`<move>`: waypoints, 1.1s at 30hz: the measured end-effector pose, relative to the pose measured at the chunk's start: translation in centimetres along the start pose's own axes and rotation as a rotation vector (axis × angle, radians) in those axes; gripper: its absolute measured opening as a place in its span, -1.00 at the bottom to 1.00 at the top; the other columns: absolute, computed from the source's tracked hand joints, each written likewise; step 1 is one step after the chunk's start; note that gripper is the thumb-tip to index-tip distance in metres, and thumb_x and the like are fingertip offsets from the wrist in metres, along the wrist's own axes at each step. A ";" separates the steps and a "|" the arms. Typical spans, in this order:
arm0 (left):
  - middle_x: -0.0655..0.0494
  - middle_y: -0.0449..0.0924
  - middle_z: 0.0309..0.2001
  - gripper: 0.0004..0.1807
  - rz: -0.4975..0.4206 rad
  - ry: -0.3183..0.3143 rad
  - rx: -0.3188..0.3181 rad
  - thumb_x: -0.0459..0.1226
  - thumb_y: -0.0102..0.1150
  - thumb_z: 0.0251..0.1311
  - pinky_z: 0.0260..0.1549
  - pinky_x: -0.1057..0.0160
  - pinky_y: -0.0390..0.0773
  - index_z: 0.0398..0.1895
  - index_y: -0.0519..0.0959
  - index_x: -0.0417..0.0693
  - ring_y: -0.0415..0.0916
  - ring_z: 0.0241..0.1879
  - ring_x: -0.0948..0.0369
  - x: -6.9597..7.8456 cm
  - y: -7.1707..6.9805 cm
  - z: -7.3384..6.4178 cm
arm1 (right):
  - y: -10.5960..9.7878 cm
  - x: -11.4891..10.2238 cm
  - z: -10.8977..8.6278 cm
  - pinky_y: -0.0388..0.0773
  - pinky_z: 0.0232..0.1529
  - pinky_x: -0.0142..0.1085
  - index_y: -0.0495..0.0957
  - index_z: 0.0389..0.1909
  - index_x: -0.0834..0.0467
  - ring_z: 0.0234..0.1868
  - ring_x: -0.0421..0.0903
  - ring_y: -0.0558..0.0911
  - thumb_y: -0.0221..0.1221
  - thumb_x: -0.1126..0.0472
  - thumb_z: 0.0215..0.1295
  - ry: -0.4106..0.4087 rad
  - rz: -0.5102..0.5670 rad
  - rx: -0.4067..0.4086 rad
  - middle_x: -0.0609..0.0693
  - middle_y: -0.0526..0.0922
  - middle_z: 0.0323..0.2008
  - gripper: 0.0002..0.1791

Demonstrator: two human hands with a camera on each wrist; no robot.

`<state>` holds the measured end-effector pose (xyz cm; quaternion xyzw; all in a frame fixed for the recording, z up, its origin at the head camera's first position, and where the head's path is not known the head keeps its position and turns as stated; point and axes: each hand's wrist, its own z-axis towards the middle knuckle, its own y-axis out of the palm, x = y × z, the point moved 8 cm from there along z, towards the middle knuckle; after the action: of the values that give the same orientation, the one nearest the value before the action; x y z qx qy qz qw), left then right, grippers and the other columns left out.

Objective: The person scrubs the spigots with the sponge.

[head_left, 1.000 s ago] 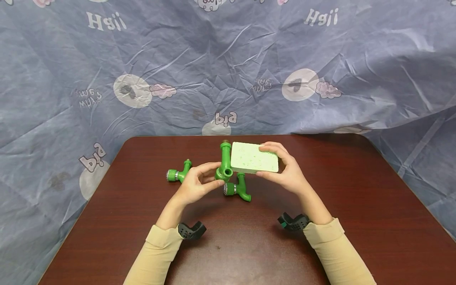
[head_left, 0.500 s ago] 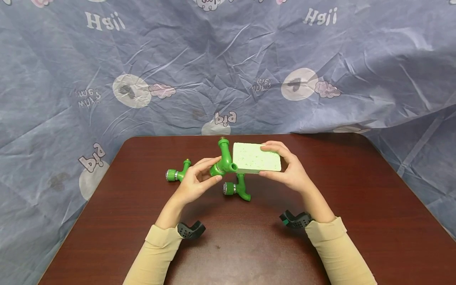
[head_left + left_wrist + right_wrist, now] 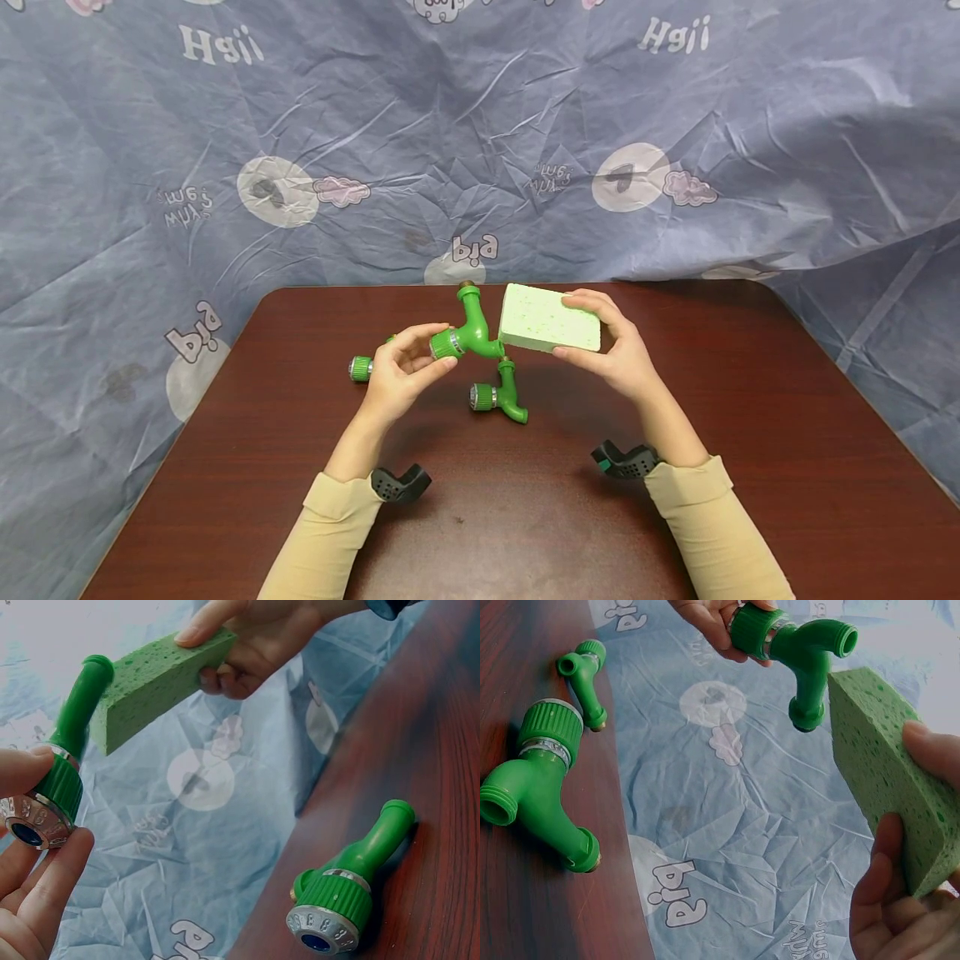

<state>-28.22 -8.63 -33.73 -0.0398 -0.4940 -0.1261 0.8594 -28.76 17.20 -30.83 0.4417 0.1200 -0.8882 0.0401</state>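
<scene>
My left hand (image 3: 397,371) pinches the ribbed knob of a green faucet (image 3: 474,327), held up over the table. Its threaded inlet points away from me and its spout to the right. In my right hand (image 3: 618,350) is a pale green sponge (image 3: 550,318), gripped at its right end between thumb and fingers. The sponge's left edge is right at the faucet's spout in the head view. Below them a second green faucet (image 3: 507,396) lies on the table. A third faucet (image 3: 361,368) lies further left, partly hidden behind my left hand.
The dark red-brown table (image 3: 480,517) reaches back to a wrinkled blue-grey printed cloth (image 3: 420,150) hanging behind it. A black band sits on each wrist, over cream sleeves (image 3: 322,533).
The left hand has turned the faucet so its spout swings from facing me to the right, and shifted slightly left. The right hand has moved the sponge a little right and up, tilting it.
</scene>
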 end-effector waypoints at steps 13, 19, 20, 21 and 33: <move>-0.11 0.59 -0.09 -0.46 -0.084 0.003 0.037 -0.69 0.27 -0.17 -0.27 0.32 0.60 0.01 0.42 -0.53 0.57 -0.20 0.20 -0.1 -0.3 0.1 | -0.3 0.4 0.0 0.51 -0.19 -0.46 0.42 0.08 0.42 0.07 -0.03 0.39 0.28 0.70 -0.19 0.026 0.057 0.039 0.12 0.35 0.14 -0.33; -0.08 0.60 -0.09 -0.46 -0.058 -0.002 0.016 -0.68 0.29 -0.18 -0.27 0.32 0.60 0.00 0.44 -0.53 0.57 -0.21 0.22 -0.1 -0.1 0.0 | 0.0 0.3 0.0 0.51 -0.19 -0.46 0.42 0.08 0.41 0.07 -0.02 0.39 0.29 0.70 -0.18 0.018 0.060 0.020 0.14 0.33 0.14 -0.33; -0.12 0.59 -0.07 -0.47 -0.052 0.004 0.004 -0.67 0.29 -0.17 -0.26 0.31 0.60 0.00 0.44 -0.53 0.57 -0.21 0.22 -0.1 0.0 0.0 | 0.0 0.4 0.0 0.51 -0.19 -0.46 0.42 0.08 0.41 0.07 -0.02 0.39 0.29 0.69 -0.18 0.016 0.059 0.015 0.14 0.33 0.15 -0.33; -0.15 0.58 -0.06 -0.48 -0.047 0.009 -0.009 -0.67 0.29 -0.16 -0.26 0.31 0.60 0.00 0.45 -0.52 0.56 -0.20 0.23 -0.1 0.1 0.0 | 0.1 0.4 0.0 0.52 -0.20 -0.46 0.42 0.09 0.41 0.07 -0.02 0.39 0.30 0.68 -0.17 0.014 0.060 0.010 0.14 0.33 0.14 -0.34; -0.27 0.49 0.04 -0.49 0.013 0.047 -0.129 -0.64 0.25 -0.05 -0.06 0.31 0.51 0.06 0.43 -0.47 0.49 -0.01 0.20 0.0 1.2 -0.2 | 2.4 -1.0 -0.1 0.47 -0.17 -0.52 0.42 0.07 0.42 0.05 -0.09 0.39 0.35 0.60 -0.14 0.057 -0.107 0.006 0.24 0.31 0.13 -0.37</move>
<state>-27.76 -7.52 -33.79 -0.0953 -0.4645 -0.1530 0.8670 -27.66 14.88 -30.46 0.4601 0.1419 -0.8764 -0.0122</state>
